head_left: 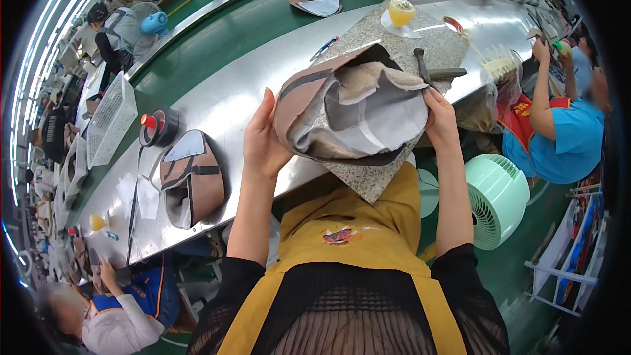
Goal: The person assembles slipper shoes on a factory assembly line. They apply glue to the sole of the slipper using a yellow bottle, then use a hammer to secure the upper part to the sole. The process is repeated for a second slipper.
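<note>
Between my two hands is a brown boot upper (309,102), held up over the bench with its opening toward me. Its pale grey lining and beige fleece show inside. My left hand (266,135) grips the left edge, thumb up along the outside. At the opposite edge my right hand (440,118) pinches the rim; its fingertips are partly hidden. Below and behind the upper lies a speckled stone slab (371,181). A hammer (424,69) rests on it just beyond my right hand, beside a dark flat tool (448,73).
Another brown boot upper (209,194) and a black tape roll (161,128) sit on the metal bench left. A cup of yellow liquid (401,12) stands on the slab. Past the bench runs a green conveyor (253,20). A green fan (497,200) is at right; co-workers sit both sides.
</note>
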`<state>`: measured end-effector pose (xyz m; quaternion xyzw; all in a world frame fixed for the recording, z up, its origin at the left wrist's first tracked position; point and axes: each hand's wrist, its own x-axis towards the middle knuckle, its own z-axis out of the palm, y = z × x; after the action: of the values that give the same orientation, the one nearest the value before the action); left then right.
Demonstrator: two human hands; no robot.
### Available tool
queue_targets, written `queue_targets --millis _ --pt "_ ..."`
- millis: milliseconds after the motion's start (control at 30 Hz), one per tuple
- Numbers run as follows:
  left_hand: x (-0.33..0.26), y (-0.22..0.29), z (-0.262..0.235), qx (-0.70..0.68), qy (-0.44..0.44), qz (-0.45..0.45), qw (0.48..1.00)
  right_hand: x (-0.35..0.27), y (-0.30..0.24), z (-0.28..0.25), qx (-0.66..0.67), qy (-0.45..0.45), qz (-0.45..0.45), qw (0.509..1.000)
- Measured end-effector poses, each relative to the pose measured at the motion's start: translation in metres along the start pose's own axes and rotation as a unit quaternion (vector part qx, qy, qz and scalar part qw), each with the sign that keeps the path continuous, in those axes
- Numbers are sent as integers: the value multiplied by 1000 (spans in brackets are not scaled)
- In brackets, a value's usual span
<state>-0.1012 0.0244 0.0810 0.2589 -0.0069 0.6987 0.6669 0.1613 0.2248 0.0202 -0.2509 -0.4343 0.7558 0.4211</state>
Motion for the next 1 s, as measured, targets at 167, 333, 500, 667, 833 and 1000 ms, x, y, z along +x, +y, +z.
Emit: queue_targets --millis 167,333,500,667,833,1000 --pt "-7 -2 -26 66 148 2 987 -28 -19 27 -359 71 -97 926" --pt "-1 -19 -17 88 232 -22 969 -52 -39 82 -591 -25 -373 715" --pt "-2 -23 -2 81 171 -73 979 -34 -35 73 -592 -57 -329 734" --pt "-11 -21 24 238 138 -192 942 -78 -112 47 -471 -153 -166 853" --pt "11 -53 55 357 -6 -370 858 -88 -104 78 -371 -276 -15 886" --pt "3 -57 65 375 -124 -396 829 -104 -88 50 -342 -403 160 834"
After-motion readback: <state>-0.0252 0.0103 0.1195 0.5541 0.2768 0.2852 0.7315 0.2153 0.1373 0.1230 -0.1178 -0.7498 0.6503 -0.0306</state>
